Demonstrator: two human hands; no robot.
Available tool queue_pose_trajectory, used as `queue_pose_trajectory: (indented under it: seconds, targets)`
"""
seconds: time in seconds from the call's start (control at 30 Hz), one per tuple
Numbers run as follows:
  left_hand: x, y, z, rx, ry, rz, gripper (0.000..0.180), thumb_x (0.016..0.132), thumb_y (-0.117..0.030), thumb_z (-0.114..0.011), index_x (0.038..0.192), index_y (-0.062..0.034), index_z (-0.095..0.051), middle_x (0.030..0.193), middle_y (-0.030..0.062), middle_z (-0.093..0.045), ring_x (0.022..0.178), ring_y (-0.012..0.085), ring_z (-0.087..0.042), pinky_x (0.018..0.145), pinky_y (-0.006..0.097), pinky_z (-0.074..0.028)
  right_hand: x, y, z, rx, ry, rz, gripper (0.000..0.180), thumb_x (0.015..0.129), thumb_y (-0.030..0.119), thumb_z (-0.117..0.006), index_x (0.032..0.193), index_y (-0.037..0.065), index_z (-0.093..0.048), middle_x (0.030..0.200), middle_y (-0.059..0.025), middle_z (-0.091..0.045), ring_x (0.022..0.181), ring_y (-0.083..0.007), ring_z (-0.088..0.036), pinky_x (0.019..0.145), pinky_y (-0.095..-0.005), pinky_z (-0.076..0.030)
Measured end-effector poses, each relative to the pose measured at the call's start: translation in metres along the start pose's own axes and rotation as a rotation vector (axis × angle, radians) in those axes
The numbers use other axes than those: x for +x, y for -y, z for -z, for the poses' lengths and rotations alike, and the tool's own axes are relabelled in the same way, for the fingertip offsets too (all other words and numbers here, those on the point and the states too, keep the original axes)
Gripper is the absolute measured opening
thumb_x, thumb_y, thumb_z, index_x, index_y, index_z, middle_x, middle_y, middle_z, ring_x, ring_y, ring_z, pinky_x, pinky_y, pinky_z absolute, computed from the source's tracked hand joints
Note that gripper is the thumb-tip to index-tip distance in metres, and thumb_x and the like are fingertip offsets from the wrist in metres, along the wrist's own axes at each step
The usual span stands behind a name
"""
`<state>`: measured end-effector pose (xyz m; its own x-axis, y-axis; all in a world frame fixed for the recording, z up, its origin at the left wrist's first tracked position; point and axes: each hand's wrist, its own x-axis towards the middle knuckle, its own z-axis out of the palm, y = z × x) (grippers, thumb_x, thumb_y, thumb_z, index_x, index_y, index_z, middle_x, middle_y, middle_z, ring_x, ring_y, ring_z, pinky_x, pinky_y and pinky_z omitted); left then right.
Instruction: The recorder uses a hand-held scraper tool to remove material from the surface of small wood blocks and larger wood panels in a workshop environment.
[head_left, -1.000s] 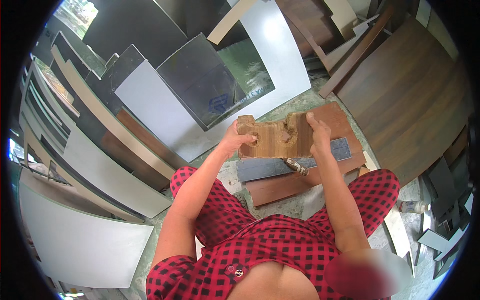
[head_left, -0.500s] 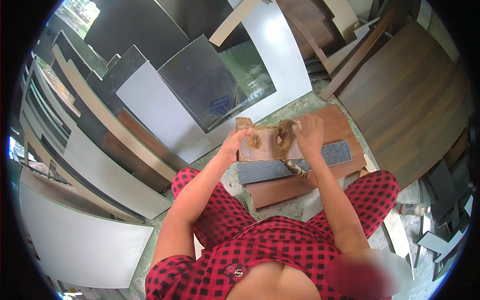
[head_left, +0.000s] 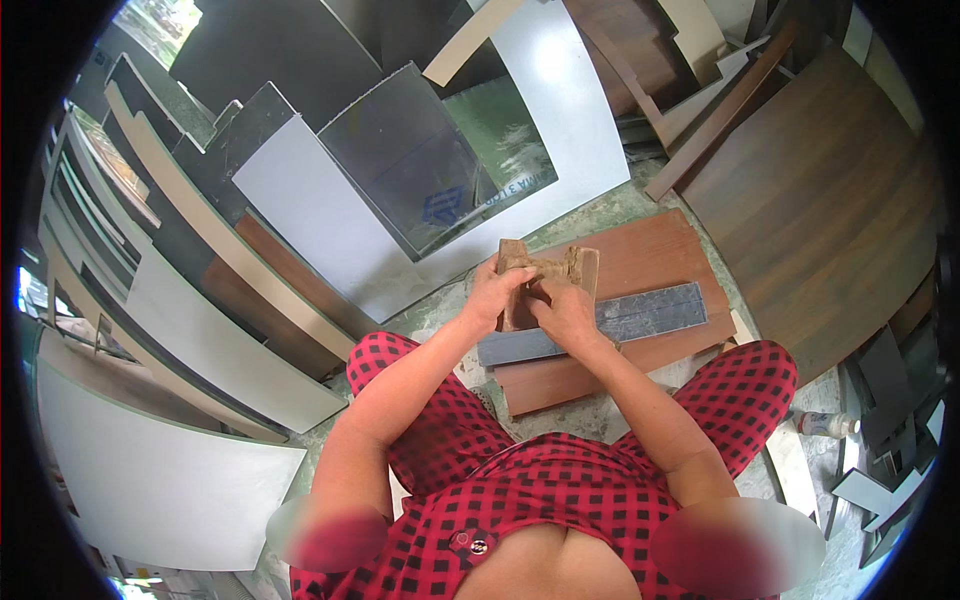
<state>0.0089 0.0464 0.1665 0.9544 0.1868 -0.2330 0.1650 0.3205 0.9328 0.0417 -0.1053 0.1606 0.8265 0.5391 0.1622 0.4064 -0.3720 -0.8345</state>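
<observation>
A worn brown wooden piece (head_left: 589, 270) with a rough, crumbly upper edge is tilted up above the boards in front of me. My left hand (head_left: 492, 295) grips it by its left side, thumb across the face. My right hand (head_left: 566, 314) reaches in front of the piece, fingers curled together against its face near my left thumb. Whatever those fingertips may pinch is hidden. Below the piece lies a dark grey strip (head_left: 655, 311) on a reddish-brown board (head_left: 685, 250).
White and black panels (head_left: 590, 120) lean ahead of me, with more sheets (head_left: 215, 330) stacked along the left. A large brown wood panel (head_left: 810, 190) leans at the right. A small bottle (head_left: 828, 424) lies by my right knee, near scattered offcuts (head_left: 890, 490).
My right hand has moved left from the piece's right end to the middle of its face. The wooden piece has turned and tilted, and its face is now mostly covered.
</observation>
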Motion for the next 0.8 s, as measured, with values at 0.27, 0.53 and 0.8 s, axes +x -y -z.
queue_pose_trajectory:
  seconds: [0.27, 0.53, 0.8]
  targets:
    - [-0.003, 0.003, -0.011, -0.006, 0.026, -0.116, 0.025, 0.084, -0.008, -0.063, 0.106, -0.0022, -0.051, 0.095, 0.0038, -0.059, 0.086, 0.0125, -0.059, 0.078, 0.029, -0.049, 0.0, 0.002, -0.007, -0.064, -0.065, -0.045, 0.02, 0.077, 0.02, -0.059, 0.083, 0.002, -0.064, 0.082, -0.02, -0.065, 0.077, -0.0395, -0.062, 0.071, -0.0477, -0.048]
    - [-0.005, 0.006, -0.011, 0.043, 0.004, -0.108, 0.026, 0.086, -0.01, -0.062, 0.108, -0.0012, -0.051, 0.097, 0.0028, -0.058, 0.088, 0.0107, -0.057, 0.079, 0.028, -0.047, 0.002, -0.004, -0.008, -0.144, -0.027, -0.012, 0.019, 0.075, 0.02, -0.058, 0.08, 0.003, -0.064, 0.076, -0.0207, -0.064, 0.074, -0.0402, -0.062, 0.068, -0.0483, -0.048]
    - [0.004, 0.016, 0.008, 0.155, -0.062, -0.105, 0.021, 0.086, -0.012, -0.062, 0.103, -0.0026, -0.055, 0.092, 0.0015, -0.059, 0.082, 0.0102, -0.056, 0.073, 0.028, -0.048, 0.001, -0.022, -0.017, 0.357, 0.066, -0.064, 0.017, 0.071, 0.017, -0.059, 0.071, 0.001, -0.061, 0.068, -0.0172, -0.062, 0.064, -0.0349, -0.06, 0.062, -0.0429, -0.048]
